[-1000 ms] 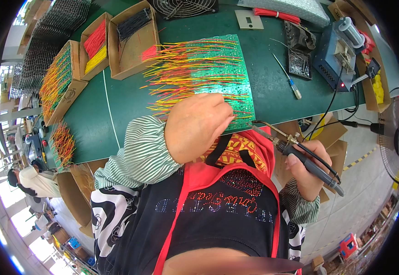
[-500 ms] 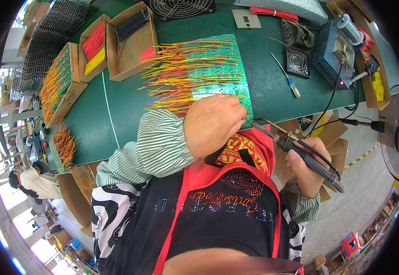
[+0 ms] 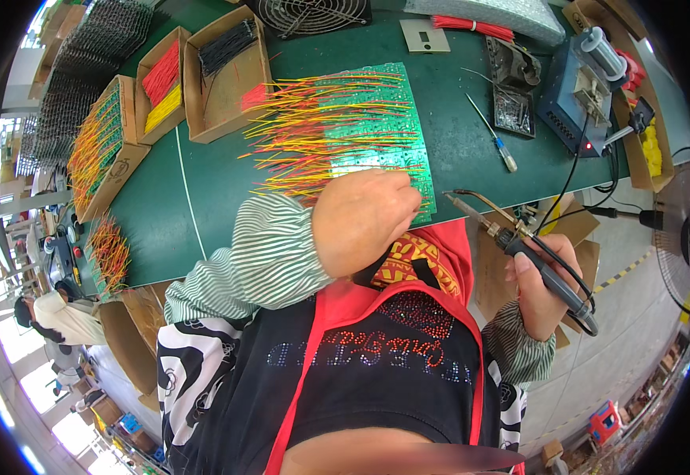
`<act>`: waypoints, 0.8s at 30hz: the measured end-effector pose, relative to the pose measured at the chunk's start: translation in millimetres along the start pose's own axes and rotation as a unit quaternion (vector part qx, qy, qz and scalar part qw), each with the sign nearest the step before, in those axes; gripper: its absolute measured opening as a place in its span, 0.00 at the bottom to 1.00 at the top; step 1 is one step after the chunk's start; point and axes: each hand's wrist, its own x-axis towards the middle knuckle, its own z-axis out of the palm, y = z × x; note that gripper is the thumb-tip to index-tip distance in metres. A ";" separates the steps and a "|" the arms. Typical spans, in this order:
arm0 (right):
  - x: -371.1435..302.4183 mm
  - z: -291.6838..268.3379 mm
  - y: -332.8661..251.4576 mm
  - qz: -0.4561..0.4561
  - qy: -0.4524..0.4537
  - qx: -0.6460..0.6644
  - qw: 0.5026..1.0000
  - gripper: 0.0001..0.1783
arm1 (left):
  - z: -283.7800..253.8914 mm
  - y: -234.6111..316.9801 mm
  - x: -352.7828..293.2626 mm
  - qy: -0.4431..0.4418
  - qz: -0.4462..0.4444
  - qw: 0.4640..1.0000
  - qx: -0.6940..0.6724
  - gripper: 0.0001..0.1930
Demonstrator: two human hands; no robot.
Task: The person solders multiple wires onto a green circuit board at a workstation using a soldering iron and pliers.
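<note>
A soldering iron (image 3: 549, 277) with a thin curved feed tube beside its tip is gripped in my right hand (image 3: 541, 294). Its tip points up and left, just off the right edge of a green circuit board panel (image 3: 404, 142). Rows of red and yellow wires (image 3: 297, 150) lie across the panel and stick out past its left side. My left hand (image 3: 367, 215) rests over the panel's near right corner, its fingers curled and pressed together. Whatever those fingertips hold is hidden under the hand.
Cardboard boxes of red and yellow wires (image 3: 163, 83) and black wires (image 3: 226, 49) stand at the far left. A wired board stack (image 3: 99, 150) and a wire pile (image 3: 111, 249) lie left. On the right are a screwdriver (image 3: 503, 150), a metal tray (image 3: 514, 111) and a blue soldering unit (image 3: 570, 107).
The soldering iron has drawn back to the right and its tip has left the board's near corner. My left hand has shifted very slightly left.
</note>
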 end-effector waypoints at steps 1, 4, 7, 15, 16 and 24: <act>3.1 1.5 1.0 -0.005 0.006 0.007 1.000 0.11 | -5.6 -4.2 -2.5 0.002 -0.002 1.000 0.001 0.05; 11.0 7.2 2.1 -0.023 0.024 0.026 0.999 0.10 | -42.1 -26.2 -8.9 -0.070 -0.015 0.996 0.045 0.05; 19.2 8.9 3.1 -0.028 0.038 0.034 0.998 0.09 | -75.5 -61.7 13.4 -0.040 -0.054 0.996 0.066 0.07; 36.0 21.9 2.4 -0.056 0.049 0.013 0.997 0.09 | -72.6 -134.2 46.3 -0.030 -0.066 0.996 0.043 0.17; 37.6 19.3 5.5 -0.062 0.045 0.007 0.997 0.09 | -71.5 -136.8 46.5 -0.018 -0.058 0.998 0.026 0.17; 45.8 25.7 -3.5 -0.084 0.062 -0.025 0.994 0.10 | -110.5 -112.9 -6.5 0.011 -0.092 0.937 -0.337 0.12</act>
